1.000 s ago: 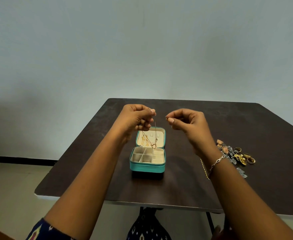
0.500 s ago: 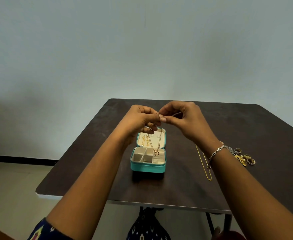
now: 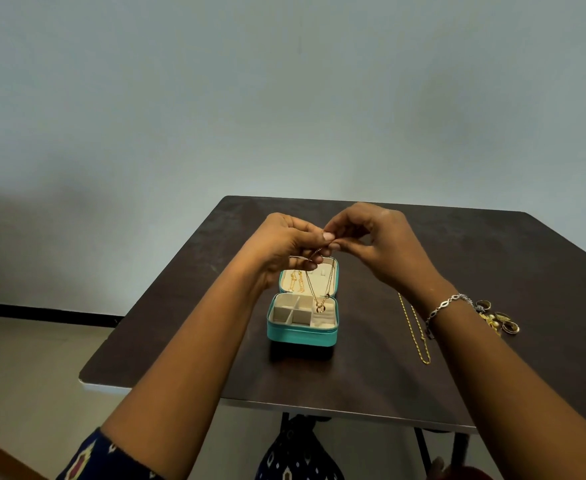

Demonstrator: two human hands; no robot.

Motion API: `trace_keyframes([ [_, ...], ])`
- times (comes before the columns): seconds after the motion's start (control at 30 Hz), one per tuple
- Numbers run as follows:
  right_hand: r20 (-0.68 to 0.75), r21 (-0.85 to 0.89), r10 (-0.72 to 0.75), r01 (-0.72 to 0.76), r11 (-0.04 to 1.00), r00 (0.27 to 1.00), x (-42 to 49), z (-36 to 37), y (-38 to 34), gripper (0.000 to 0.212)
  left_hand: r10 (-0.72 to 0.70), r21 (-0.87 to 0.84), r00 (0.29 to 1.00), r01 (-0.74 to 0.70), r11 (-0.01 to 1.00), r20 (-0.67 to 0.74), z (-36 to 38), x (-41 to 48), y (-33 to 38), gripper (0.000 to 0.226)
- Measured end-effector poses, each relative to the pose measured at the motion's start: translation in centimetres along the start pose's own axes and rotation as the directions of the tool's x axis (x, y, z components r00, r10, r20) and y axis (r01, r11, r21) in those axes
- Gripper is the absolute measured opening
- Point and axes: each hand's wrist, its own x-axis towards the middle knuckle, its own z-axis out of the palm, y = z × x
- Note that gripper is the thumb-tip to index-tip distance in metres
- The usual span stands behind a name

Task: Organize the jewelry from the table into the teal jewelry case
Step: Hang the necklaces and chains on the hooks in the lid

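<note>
**A:** Dark table [image 3: 458, 265], viewed from above and in front. Location of the task's things?

**B:** Near the middle, teal jewelry case [image 3: 302, 336], lid propped upright, cream tray of compartments facing the camera. To its right and well apart, a gold chain [image 3: 418, 334] laid flat. Farther right, a small pile of rings and earrings [image 3: 499, 320], not yet sorted.

**A:** And the hands?

**B:** Left hand [image 3: 284, 244] and right hand [image 3: 378, 244] raised together above the open lid, fingertips meeting, each pinching an end of a fine pendant necklace [image 3: 314, 289]. Loop hanging in front of the lid, with pendant [image 3: 320, 308] dangling just over the tray's right-hand compartment. Touching the lining or not: impossible to tell.

**A:** Step in hand, by best judgement?

**B:** Probably fastening the clasp, or readying the chain for stowing. Clasp too small to confirm.

**A:** Advice for doing it well?

**B:** Pinch firmly but lightly. Bring the ends together without twisting the loop. Steer the pendant clear of the gold pieces [image 3: 295, 282] already hanging in the lid's left half, to avoid tangling. Lower slowly, pendant first, chain after, into one compartment only.
</note>
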Motion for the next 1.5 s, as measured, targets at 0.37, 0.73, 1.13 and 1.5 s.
trace_keyframes([
  [0.37, -0.081, -0.148, -0.148, 0.135, 0.980, 0.986, -0.3, 0.2, 1.1, 0.005, -0.131, -0.118, 0.982, 0.147, 0.982, 0.137, -0.5, 0.2, -0.1, 0.025],
  [0.73, -0.102, -0.077, -0.133, 0.125, 0.989, 0.986, 0.1, 1.0, 1.2, 0.003, -0.076, -0.035, 0.995, 0.074, 0.997, -0.066, -0.8, 0.8, -0.7, 0.031],
  [1.13, 0.058, 0.133, 0.095, -0.102, 0.986, 0.994, 1.3, 1.6, 0.6, 0.004, -0.119, 0.178, 0.850, 0.241, 0.954, -0.514, -4.0, 5.4, -11.6, 0.013],
  [1.5, 0.061, 0.139, 0.093, -0.100, 0.985, 0.994, 2.3, 2.5, 0.4, 0.007, -0.172, 0.209, 0.881, 0.287, 0.935, -0.440, -3.8, 6.9, -13.0, 0.037],
])
